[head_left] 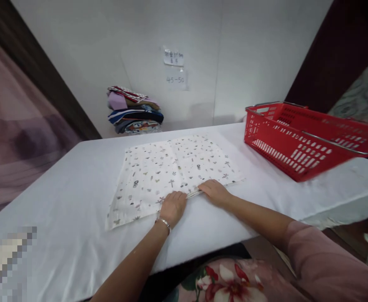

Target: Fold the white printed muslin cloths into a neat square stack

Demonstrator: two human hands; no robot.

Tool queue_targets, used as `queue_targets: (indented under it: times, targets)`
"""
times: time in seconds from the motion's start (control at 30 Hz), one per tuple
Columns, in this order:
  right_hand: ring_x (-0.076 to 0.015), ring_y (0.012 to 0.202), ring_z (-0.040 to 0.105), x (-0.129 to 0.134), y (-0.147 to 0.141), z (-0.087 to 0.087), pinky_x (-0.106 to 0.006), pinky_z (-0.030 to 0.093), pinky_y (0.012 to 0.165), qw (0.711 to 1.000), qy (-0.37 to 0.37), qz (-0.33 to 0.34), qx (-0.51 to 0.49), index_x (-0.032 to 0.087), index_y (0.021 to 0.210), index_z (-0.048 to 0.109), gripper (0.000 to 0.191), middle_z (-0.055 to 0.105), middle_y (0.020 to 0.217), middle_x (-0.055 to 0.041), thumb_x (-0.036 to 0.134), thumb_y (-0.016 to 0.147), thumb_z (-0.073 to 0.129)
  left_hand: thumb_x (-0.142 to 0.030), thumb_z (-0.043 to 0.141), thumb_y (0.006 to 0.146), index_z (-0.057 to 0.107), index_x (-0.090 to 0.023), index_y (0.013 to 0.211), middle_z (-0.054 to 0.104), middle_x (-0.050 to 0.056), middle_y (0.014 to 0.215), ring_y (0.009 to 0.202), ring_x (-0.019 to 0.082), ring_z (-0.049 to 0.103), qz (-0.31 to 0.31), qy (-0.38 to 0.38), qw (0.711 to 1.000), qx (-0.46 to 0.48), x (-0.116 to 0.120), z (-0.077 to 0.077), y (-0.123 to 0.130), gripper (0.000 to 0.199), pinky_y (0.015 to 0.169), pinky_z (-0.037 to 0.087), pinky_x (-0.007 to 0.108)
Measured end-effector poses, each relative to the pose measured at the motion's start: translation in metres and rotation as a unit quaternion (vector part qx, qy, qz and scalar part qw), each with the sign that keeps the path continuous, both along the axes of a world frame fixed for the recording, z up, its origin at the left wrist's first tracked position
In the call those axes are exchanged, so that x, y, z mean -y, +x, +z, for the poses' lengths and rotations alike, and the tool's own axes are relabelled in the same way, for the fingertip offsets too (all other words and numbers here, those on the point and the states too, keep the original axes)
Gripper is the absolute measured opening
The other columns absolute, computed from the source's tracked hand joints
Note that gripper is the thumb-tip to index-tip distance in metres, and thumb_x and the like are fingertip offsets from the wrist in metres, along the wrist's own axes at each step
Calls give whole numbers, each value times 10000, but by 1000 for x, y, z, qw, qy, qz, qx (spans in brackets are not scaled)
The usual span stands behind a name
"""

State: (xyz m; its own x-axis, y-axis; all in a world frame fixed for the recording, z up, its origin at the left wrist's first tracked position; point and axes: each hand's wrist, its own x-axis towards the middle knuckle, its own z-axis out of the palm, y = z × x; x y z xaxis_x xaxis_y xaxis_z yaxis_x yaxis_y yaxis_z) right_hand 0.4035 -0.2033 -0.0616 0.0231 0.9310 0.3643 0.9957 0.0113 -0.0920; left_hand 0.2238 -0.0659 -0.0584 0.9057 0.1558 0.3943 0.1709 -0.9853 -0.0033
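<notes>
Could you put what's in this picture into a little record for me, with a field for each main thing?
Cloth: white, small printed motifs, lying on the table
Left hand: on the cloth's near edge; bracelet at the wrist
Right hand: on the same edge, apart from the left; grip unclear
Basket: red, at the table's right
Pile: folded fabrics, by the table's far edge
Wall: two notes, the lower reading 45-50

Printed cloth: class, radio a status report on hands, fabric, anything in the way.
Left hand, right hand: both on near edge of printed cloth, grip unclear. Cloth: spread on white-covered table. Red basket: right of cloth, not touching it.
</notes>
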Motion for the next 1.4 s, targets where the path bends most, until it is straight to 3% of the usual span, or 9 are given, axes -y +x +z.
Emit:
queue_targets:
  times: [0.13, 0.23, 0.4, 0.53, 0.67, 0.83, 1.03, 1.17, 1.4]
  targets:
    - [-203, 1023, 527, 44, 46, 3, -347, 388, 871, 996, -25, -86, 3, 160, 1121, 578, 322, 616, 1113, -91, 84, 854, 415, -158, 413, 872, 566, -186, 896, 612, 58, 841, 767, 205, 526, -5, 4, 1000, 14, -4, -4, 0, 157, 683, 395, 345]
    - [-213, 1045, 528, 85, 84, 6, -362, 387, 900, 981, -28, -192, -11, 153, 1076, 605, 318, 616, 1122, -103, 73, 828, 422, -155, 415, 870, 577, -180, 921, 615, 64, 847, 769, 208, 528, -6, 5, 1000, 10, -5, -4, 0, 172, 686, 405, 348]
    - [-198, 1027, 544, 131, 118, 7, -314, 399, 897, 918, 43, -365, -150, 145, 1082, 600, 337, 618, 1119, -93, 112, 783, 448, -166, 399, 879, 588, -169, 928, 615, 64, 866, 806, 203, 534, 8, -10, 1000, -24, -5, -1, 0, 195, 719, 418, 339]
    - [-142, 686, 591, 124, 122, 6, -231, 435, 628, 849, 17, -405, -338, 157, 871, 642, 233, 664, 757, -27, 295, 816, 462, -194, 393, 892, 590, -168, 929, 613, 64, 889, 837, 202, 534, 22, -12, 999, -34, -3, 0, -1, 202, 745, 419, 332]
    - [-100, 419, 461, 104, 126, 8, -218, 328, 435, 824, -30, -416, -385, 152, 604, 589, 342, 540, 470, 11, 424, 790, 501, -203, 405, 892, 593, -166, 939, 616, 64, 892, 838, 201, 540, 21, -10, 999, -29, -3, 0, -1, 197, 746, 423, 328]
    - [-67, 386, 408, 90, 133, 22, -195, 291, 407, 795, -46, -427, -428, 153, 571, 540, 220, 480, 423, 42, 293, 730, 600, -194, 413, 887, 598, -158, 951, 619, 69, 891, 835, 200, 542, 14, -11, 1000, -20, -3, -1, -1, 199, 741, 426, 327]
    - [-61, 367, 400, 85, 128, 31, -191, 283, 375, 757, -106, -440, -471, 150, 550, 494, 289, 479, 431, 28, 319, 763, 591, -204, 416, 888, 596, -153, 959, 615, 67, 892, 832, 207, 531, 18, -18, 999, -23, -3, -1, -1, 200, 739, 424, 338]
    - [-71, 349, 401, 83, 127, 29, -196, 280, 362, 754, -158, -456, -445, 153, 507, 488, 315, 456, 380, 25, 320, 746, 608, -205, 417, 888, 593, -160, 945, 611, 62, 890, 836, 206, 525, 18, -24, 999, -30, -3, -1, -1, 191, 743, 416, 336]
    - [-118, 357, 461, 78, 127, 33, -227, 342, 402, 785, -211, -468, -346, 148, 485, 517, 290, 471, 362, -12, 267, 742, 576, -212, 402, 894, 588, -165, 946, 609, 60, 892, 832, 201, 520, 19, -30, 999, -34, -1, 2, -2, 199, 747, 413, 332]
